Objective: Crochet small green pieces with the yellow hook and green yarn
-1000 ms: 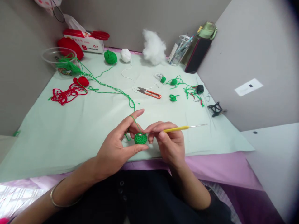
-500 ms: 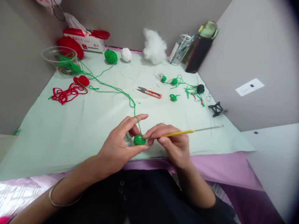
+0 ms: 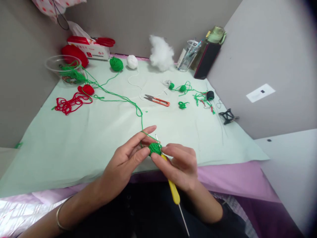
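A small green crocheted piece (image 3: 155, 149) is pinched between my two hands near the table's front edge. My left hand (image 3: 131, 155) grips its left side with thumb and fingers, and green yarn (image 3: 142, 119) runs over the raised index finger. A crochet hook with a yellow handle (image 3: 174, 191) rests in my right hand (image 3: 179, 163). Its metal tip stands up beside the piece, while the far shaft points down towards my body. My right thumb and index finger also touch the piece's right side.
Orange thread snips (image 3: 157, 100) lie mid-table. Small green crocheted bits (image 3: 182, 88) and a black thread spool (image 3: 210, 95) are to the right. Red yarn (image 3: 70, 104) and a plastic tub (image 3: 71, 79) stand left. Yarn balls, white stuffing (image 3: 161, 54) and a pen cup (image 3: 187, 56) line the back.
The hook has swung from pointing right to upright, its handle now towards my body. My left thumb has moved up onto the green piece, which has turned and shifted slightly right.
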Motion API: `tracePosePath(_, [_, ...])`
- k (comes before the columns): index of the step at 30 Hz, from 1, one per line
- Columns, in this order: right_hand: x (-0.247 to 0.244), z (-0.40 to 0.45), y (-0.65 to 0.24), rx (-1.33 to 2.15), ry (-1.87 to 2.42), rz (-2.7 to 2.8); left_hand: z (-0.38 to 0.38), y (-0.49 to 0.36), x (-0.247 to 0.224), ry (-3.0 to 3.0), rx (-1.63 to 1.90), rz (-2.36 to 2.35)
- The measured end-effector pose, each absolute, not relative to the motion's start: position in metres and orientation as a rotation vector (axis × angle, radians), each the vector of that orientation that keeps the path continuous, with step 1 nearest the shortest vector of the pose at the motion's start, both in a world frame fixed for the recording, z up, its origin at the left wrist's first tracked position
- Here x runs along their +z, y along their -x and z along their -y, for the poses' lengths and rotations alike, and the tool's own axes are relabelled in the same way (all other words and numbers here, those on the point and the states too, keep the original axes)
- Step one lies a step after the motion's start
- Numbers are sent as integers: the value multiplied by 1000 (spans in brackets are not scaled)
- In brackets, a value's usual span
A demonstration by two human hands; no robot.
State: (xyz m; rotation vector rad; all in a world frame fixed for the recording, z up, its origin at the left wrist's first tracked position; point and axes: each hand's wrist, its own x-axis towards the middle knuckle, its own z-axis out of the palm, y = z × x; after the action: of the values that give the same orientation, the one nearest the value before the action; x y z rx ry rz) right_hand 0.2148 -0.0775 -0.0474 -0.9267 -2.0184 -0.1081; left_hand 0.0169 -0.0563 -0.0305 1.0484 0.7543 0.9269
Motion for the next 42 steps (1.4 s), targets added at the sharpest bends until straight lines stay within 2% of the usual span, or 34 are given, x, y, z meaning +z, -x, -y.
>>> tracePosePath(4, [-47, 77, -218, -276, 820, 1970, 49, -17, -24, -692, 827, -656])
tracePosePath(8, [-52, 72, -213, -1, 776, 1848, 44, -18, -23, -580, 741, -584])
tracePosePath(15, [-51, 59, -206, 552, 694, 1509, 39, -14, -25, -659, 792, -637])
tracePosePath(35, [-44, 50, -215, 1262, 666, 1031, 33, -11, -27, -702, 707, -584])
tracePosePath(38, [-45, 52, -214, 1252, 656, 1054, 34, -12, -27, -794, 746, -638])
tracePosePath(42, [-46, 55, -209, 960, 738, 1277, 36, -13, -29, -953, 784, -695])
